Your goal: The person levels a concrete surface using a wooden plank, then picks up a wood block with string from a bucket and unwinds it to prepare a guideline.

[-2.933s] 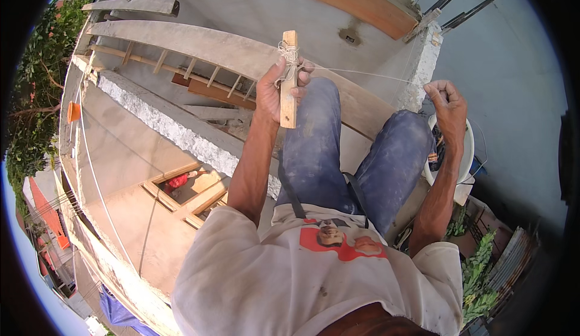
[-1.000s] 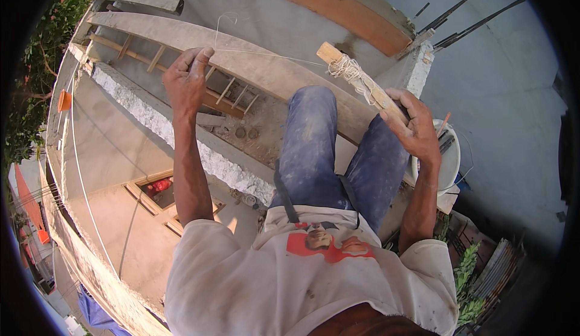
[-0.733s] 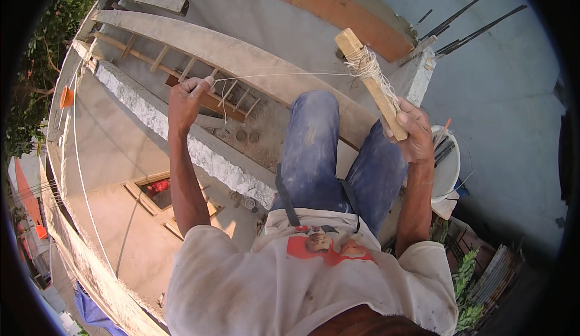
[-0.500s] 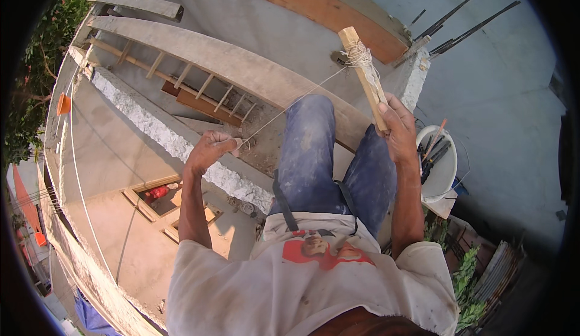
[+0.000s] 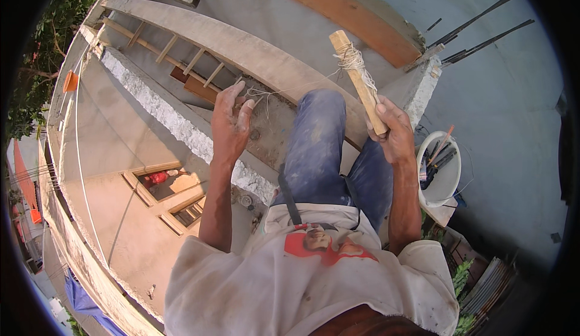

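Note:
My right hand (image 5: pixel 391 128) is closed round the lower end of a short wooden stick (image 5: pixel 361 88), held tilted above my right knee. White string (image 5: pixel 350 58) is wound in an untidy bundle near the stick's upper end. From it a thin, slack length runs left to loose loops (image 5: pixel 261 93) by the fingertips of my left hand (image 5: pixel 232 118). That hand is raised left of my knee, its thumb and fingers apart. Whether the string is caught on those fingers is too fine to make out.
A white bucket (image 5: pixel 456 176) of tools hangs or stands at my right. A long plank (image 5: pixel 241 49) crosses in front of my knees, with a wooden ladder (image 5: pixel 166 49) beyond the rough wall top (image 5: pixel 151 106). Rebar (image 5: pixel 483 25) juts out at far right. A wooden frame (image 5: pixel 172 203) lies below left.
My left hand has risen and its pinched fingers have spread. The taut string has gone slack with loops by the fingertips. My right hand still holds the stick, and the view has shifted slightly.

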Available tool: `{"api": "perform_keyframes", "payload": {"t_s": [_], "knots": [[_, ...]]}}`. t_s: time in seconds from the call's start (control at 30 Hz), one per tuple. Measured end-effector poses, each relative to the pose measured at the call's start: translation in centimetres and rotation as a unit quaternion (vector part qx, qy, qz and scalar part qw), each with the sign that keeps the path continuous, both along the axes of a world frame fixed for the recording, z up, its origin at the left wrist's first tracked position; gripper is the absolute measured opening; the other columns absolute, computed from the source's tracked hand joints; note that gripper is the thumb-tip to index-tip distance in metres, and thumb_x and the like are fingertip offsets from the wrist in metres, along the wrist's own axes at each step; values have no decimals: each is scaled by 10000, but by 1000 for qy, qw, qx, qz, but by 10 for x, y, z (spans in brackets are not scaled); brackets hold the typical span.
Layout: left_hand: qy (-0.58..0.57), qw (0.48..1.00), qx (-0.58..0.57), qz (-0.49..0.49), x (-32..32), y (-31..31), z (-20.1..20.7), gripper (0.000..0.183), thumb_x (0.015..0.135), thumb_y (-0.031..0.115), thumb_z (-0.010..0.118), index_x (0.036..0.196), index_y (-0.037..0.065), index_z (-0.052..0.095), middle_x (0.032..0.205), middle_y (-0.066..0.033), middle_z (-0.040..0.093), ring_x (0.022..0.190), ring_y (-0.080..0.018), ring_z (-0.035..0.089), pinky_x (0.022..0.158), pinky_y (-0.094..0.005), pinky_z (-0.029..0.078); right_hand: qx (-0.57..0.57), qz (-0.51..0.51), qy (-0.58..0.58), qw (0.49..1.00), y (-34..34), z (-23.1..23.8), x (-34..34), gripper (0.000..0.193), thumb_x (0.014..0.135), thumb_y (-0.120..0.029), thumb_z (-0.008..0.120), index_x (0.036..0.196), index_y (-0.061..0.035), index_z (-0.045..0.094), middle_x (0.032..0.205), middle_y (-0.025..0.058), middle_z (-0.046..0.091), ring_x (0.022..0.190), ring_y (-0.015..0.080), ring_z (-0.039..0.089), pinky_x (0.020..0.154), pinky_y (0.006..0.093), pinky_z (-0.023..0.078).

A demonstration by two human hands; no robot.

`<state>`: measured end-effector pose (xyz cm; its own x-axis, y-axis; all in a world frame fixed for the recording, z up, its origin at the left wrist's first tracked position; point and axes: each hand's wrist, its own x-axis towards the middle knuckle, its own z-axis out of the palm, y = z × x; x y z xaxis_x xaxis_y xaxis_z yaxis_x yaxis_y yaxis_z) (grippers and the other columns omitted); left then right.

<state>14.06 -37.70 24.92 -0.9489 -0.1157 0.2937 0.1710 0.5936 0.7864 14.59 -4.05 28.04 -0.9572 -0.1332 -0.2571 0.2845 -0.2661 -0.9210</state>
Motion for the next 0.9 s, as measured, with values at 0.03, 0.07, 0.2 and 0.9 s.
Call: {"api": "perform_keyframes", "payload": {"t_s": [0.03, 0.07, 0.2, 0.9], "knots": [[44, 999, 6, -8, -7, 10, 5, 428, 927, 37, 667, 1350, 58, 609, 1309, -177, 611, 1081, -262, 661, 917, -385, 545, -4, 8, -1, 1000, -2, -1, 0, 399, 1012, -282, 580, 1278, 14, 614, 749, 0, 573, 536, 25, 380, 473, 200, 264], [88, 996, 10, -15, -12, 19, 10, 425, 911, 8, 654, 1332, 59, 617, 1308, -175, 610, 1120, -269, 643, 952, -397, 528, -8, 17, -2, 1000, -5, -1, 0, 402, 1012, -286, 581, 1277, 15, 614, 751, 0, 572, 536, 25, 379, 473, 200, 264], [178, 983, -4, -32, -23, 50, 20, 446, 882, -93, 516, 1278, 74, 637, 1337, -142, 603, 1277, -262, 567, 1090, -407, 439, -15, 29, -9, 999, -18, -1, 0, 452, 1002, -291, 586, 1298, 50, 591, 767, 4, 558, 546, 40, 405, 467, 202, 281], [167, 981, 99, -5, -34, 109, 1, 161, 930, 1, 709, 1072, -24, 637, 949, -101, 684, 704, -133, 636, 634, -287, 526, -4, 26, -16, 1000, -45, -3, 0, 386, 1019, -292, 601, 1267, 2, 636, 753, -3, 593, 557, 27, 415, 494, 206, 302]]}}
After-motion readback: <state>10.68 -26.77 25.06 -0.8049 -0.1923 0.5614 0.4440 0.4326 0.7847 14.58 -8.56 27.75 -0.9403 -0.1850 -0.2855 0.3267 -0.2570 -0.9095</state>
